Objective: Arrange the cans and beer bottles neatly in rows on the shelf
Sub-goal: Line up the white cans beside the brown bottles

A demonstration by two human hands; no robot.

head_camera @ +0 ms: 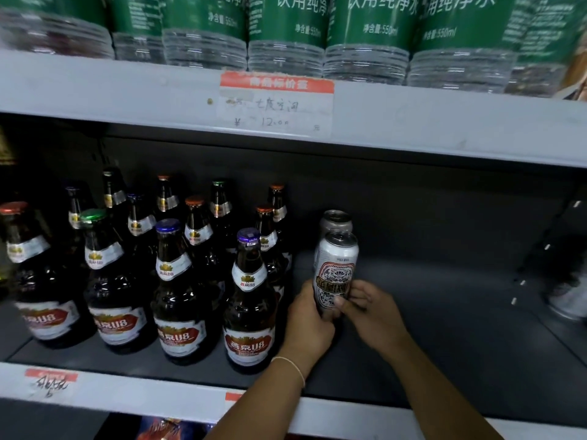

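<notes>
A silver beer can (337, 268) with a red and dark patterned label stands on the dark grey shelf (444, 344), just right of the bottles. My left hand (309, 322) grips its lower left side and my right hand (370, 308) holds its lower right side with thumb and fingers. A second silver can (336, 221) stands directly behind it, mostly hidden. Several brown beer bottles (249, 300) with red labels and coloured caps stand in rows on the left half of the shelf.
The upper shelf edge (127, 90) carries a price tag (276, 103) and a row of green-labelled water bottles (286, 30). Another can or bottle (568, 300) shows blurred at the far right. The lower shelf's front lip (158, 395) holds more tags.
</notes>
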